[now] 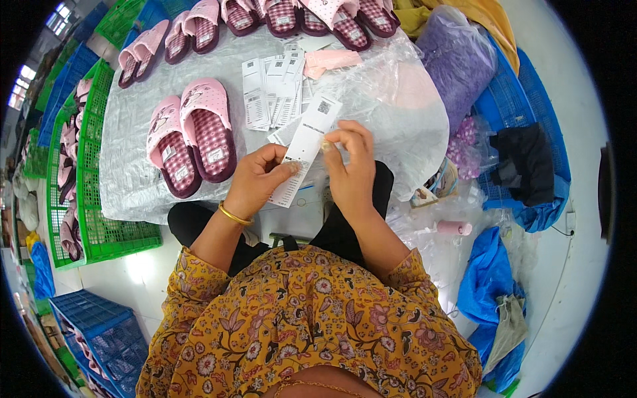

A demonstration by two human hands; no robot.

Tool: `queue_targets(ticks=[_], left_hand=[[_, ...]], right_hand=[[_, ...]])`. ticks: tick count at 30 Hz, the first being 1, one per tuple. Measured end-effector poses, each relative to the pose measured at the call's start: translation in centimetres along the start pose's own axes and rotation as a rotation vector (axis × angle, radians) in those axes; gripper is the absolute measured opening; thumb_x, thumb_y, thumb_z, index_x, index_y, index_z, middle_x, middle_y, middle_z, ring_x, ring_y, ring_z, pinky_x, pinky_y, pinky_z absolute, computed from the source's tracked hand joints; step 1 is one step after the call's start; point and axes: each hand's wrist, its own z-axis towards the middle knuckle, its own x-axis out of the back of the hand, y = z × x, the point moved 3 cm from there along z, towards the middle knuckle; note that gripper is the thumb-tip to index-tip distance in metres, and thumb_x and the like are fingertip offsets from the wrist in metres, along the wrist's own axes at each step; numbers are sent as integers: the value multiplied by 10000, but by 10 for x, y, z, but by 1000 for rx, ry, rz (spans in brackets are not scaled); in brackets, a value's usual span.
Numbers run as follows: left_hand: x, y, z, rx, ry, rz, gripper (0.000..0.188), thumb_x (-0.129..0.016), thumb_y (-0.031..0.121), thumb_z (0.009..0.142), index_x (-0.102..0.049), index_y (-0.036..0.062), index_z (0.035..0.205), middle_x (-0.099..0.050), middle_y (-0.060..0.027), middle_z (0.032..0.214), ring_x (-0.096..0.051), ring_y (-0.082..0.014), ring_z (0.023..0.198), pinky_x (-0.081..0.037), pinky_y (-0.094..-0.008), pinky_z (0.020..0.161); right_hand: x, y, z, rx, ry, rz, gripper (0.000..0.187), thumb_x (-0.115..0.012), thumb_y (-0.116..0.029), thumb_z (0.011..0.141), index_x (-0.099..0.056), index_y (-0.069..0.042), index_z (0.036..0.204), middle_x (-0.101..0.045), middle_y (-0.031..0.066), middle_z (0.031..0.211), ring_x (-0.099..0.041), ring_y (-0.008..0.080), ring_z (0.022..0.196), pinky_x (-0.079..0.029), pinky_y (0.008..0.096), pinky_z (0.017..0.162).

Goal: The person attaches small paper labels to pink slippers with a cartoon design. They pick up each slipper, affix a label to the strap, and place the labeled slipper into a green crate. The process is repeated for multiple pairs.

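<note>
A long white printed tag (309,137) is held at a slant over the table's near edge. My left hand (260,174) pinches it near its lower end, thumb on top. My right hand (350,162) is closed beside the tag's right edge, thumb and forefinger curled together; whether something small is between them I cannot make out. To the left on the table lies a pair of pink slippers (188,137) with checked insoles and small white labels inside. Just beyond my hands, several more white tags (271,91) are spread in an overlapping pile.
Several more pink slippers (281,18) line the table's far edge. A pink paper piece (332,62) lies by the tags. Green crates (99,192) stand left, blue crates (109,345) lower left. At right are a purple bag (458,63) and a blue basket (541,113) with dark cloth.
</note>
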Motion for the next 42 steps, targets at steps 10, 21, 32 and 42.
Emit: queue_targets(ticks=[10, 21, 32, 42], left_hand=[[-11, 22, -6, -292, -56, 297, 134, -690, 42, 863, -668, 17, 994, -600, 47, 856, -522, -36, 767, -429, -202, 702], [-14, 14, -4, -349, 189, 365, 225, -722, 89, 862, -659, 16, 1066, -650, -9, 913, -568, -55, 787, -480, -222, 697], [-12, -5, 12, -16, 0, 26, 139, -661, 126, 927, -667, 1, 987, -658, 16, 850, -559, -29, 732, -451, -183, 646], [-14, -13, 7, -138, 134, 104, 100, -684, 93, 902, -674, -3, 926, -642, 18, 802, -533, -24, 714, -444, -192, 623]], right_hand=[[6, -19, -13, 259, -164, 8, 156, -662, -57, 828, -597, -43, 970, -667, 110, 1053, -631, 311, 992, -473, 402, 849], [10, 0, -18, 1, -147, 77, 110, -612, -78, 930, -574, -20, 1015, -655, 115, 845, -645, 252, 692, -512, 329, 632], [5, 18, -11, -111, -137, 234, 169, -644, -79, 916, -589, -16, 1063, -667, 67, 833, -618, 132, 672, -497, 266, 633], [7, 9, -21, -441, -244, 348, 310, -688, -47, 862, -592, 19, 1149, -684, 55, 839, -605, 66, 719, -500, 229, 656]])
